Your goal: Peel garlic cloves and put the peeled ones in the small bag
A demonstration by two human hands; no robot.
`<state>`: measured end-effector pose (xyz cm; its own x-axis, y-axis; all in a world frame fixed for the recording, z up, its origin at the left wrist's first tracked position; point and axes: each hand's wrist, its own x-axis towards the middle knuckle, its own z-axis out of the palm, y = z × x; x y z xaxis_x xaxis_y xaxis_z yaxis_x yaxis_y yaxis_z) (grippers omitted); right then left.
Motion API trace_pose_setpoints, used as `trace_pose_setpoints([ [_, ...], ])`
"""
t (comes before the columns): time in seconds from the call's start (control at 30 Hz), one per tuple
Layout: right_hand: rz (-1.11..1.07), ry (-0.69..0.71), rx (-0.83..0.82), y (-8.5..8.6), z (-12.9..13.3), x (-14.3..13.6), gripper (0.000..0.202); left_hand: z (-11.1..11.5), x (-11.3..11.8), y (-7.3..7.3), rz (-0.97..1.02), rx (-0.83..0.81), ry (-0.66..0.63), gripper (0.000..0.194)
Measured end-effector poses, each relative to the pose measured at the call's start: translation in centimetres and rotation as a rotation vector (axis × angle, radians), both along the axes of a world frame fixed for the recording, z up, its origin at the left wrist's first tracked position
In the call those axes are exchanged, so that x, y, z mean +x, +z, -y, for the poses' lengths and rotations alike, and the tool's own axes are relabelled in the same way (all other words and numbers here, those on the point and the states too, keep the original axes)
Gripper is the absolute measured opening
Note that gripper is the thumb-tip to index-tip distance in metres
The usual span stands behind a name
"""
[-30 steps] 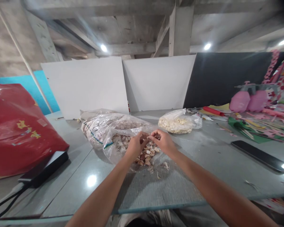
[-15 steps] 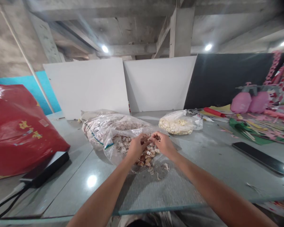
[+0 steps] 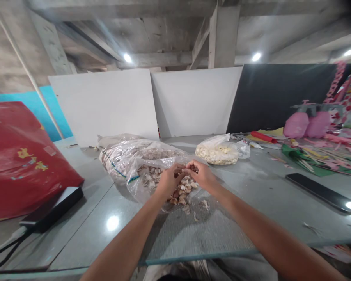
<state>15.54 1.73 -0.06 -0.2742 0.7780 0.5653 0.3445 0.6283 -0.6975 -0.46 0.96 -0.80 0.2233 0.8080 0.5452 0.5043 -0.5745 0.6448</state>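
My left hand (image 3: 170, 180) and my right hand (image 3: 202, 174) meet fingertip to fingertip above a heap of unpeeled garlic cloves (image 3: 181, 192). Both are pinched closed; whatever lies between the fingertips is too small to make out. The cloves spill from the mouth of a clear plastic bag (image 3: 134, 188) holding papery skins (image 3: 148, 176). Loose bits of skin (image 3: 204, 204) lie on the grey table right of the heap. Behind my right hand, a second clear bag (image 3: 218, 153) contains pale peeled cloves.
A big red bag (image 3: 26, 164) and a black box with cables (image 3: 54, 207) stand at the left. On the right lie a black phone (image 3: 321, 192), a red roll (image 3: 263, 136), green sheets and sticks, near pink bottles (image 3: 296, 125). White boards (image 3: 105, 105) stand behind.
The view has shifted slightly. Both hands remain together over the cloves, with only small changes in the fingers.
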Motion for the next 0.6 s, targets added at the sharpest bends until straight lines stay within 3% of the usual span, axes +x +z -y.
trace_pose_setpoints([
  [0.27,0.079,0.015,0.007,0.08,0.31,0.04,0.012,-0.27,-0.36,-0.15,-0.042,-0.029,0.025,0.030],
  [0.6,0.161,-0.041,0.083,0.19,0.27,0.15,0.016,-0.38,-0.18,-0.48,-0.010,-0.016,0.042,0.035],
])
